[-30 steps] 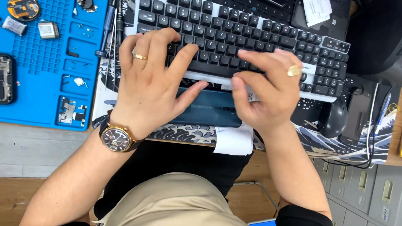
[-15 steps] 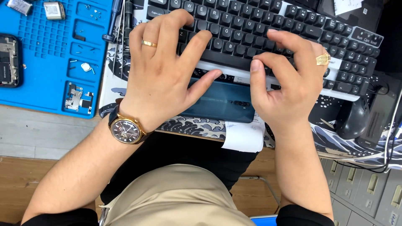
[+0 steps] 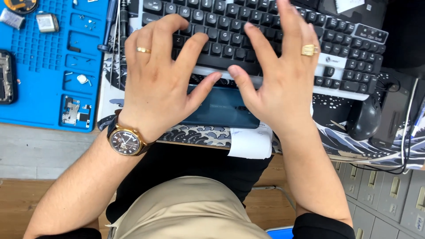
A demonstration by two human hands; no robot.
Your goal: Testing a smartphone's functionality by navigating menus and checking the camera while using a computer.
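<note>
Black keyboard [image 3: 265, 31] lies under both spread hands, left hand [image 3: 161, 77] and right hand [image 3: 281, 77]; teal phone [image 3: 221, 108] just below their thumbs.

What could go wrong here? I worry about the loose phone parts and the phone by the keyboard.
The teal phone lies under both hands near the desk edge; a wrist could nudge it off. Small parts on the blue mat sit close to the left forearm and might get swept away.
</note>
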